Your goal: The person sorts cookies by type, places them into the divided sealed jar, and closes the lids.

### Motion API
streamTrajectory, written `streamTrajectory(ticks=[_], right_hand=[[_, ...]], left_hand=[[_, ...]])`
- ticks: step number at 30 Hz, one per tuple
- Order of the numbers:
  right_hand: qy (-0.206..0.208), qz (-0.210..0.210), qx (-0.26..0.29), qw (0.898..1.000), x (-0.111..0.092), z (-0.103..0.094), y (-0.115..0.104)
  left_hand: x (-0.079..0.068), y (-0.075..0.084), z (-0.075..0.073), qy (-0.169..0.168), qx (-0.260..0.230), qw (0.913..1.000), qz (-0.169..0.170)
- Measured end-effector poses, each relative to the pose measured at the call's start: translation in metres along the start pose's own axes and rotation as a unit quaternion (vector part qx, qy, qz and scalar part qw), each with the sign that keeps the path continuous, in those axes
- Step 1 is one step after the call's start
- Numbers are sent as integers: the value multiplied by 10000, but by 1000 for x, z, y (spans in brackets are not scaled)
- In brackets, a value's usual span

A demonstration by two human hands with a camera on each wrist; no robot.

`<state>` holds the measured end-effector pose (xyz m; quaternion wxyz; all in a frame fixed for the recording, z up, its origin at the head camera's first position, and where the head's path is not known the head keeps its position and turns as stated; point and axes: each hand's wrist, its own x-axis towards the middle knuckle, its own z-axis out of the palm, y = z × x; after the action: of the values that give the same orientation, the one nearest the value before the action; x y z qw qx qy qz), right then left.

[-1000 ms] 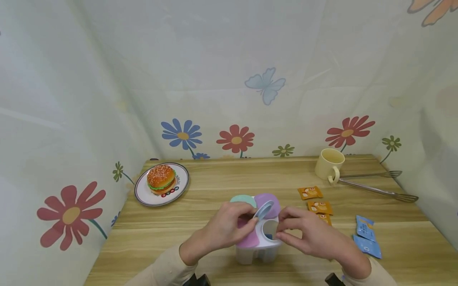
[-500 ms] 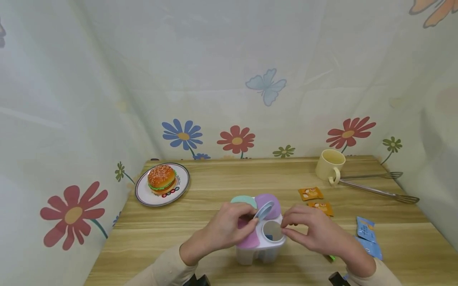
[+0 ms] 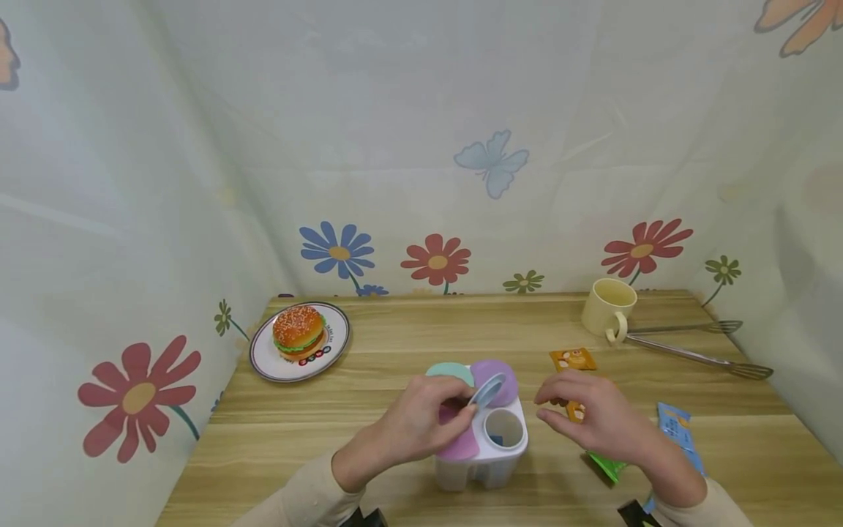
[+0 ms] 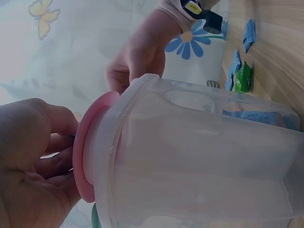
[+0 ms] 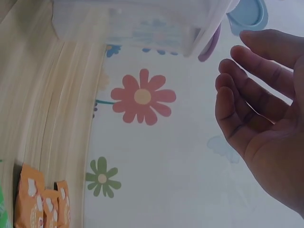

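A translucent white container [image 3: 484,472] with several round openings stands on the table. Teal [image 3: 451,372], purple [image 3: 495,382] and pink lids [image 3: 461,446] cover some of them. My left hand [image 3: 418,417] pinches a light blue lid [image 3: 489,391], tilted up above the container. The front right opening [image 3: 504,428] is uncovered, and a blue packet [image 4: 256,117] shows through the wall in the left wrist view. To the right of the container, my right hand [image 3: 593,413] hovers with loosely bent fingers and nothing between them.
Orange packets [image 3: 571,359], a green packet [image 3: 607,466] and blue packets [image 3: 677,427] lie to the right, partly behind my right hand. A yellow mug [image 3: 609,311] and two whisks [image 3: 705,355] are at the back right. A plate [image 3: 337,329] with a burger [image 3: 298,331] sits back left.
My right hand has drawn away from the uncovered opening to the right, over the packets. The left hand stays in place with the light blue lid.
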<state>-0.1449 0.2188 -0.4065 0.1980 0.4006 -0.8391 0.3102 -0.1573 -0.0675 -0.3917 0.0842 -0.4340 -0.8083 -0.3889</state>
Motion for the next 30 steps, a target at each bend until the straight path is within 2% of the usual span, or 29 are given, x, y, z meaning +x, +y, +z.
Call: streamTrajectory(ticks=[5,13,18,23,30], right_hand=[[189,167,-198,9995,-5,-2,5],[260,873,-648,9937,-14,-8,14],[410,1001,-869,9903,-23,-14,23],[419,1263,-1174,9841,-33,-20,29],[469,1394,-1413,9790,-44,-25,36]], left_hand=[[-2,1,-1,-17,-35,10000,-72],[-2,1,1,54,32,10000,-3],[-1,0,2,139,83,9997,179],[-2,0,2,123,79,9998,152],[-2,0,1,101,145,9997,151]])
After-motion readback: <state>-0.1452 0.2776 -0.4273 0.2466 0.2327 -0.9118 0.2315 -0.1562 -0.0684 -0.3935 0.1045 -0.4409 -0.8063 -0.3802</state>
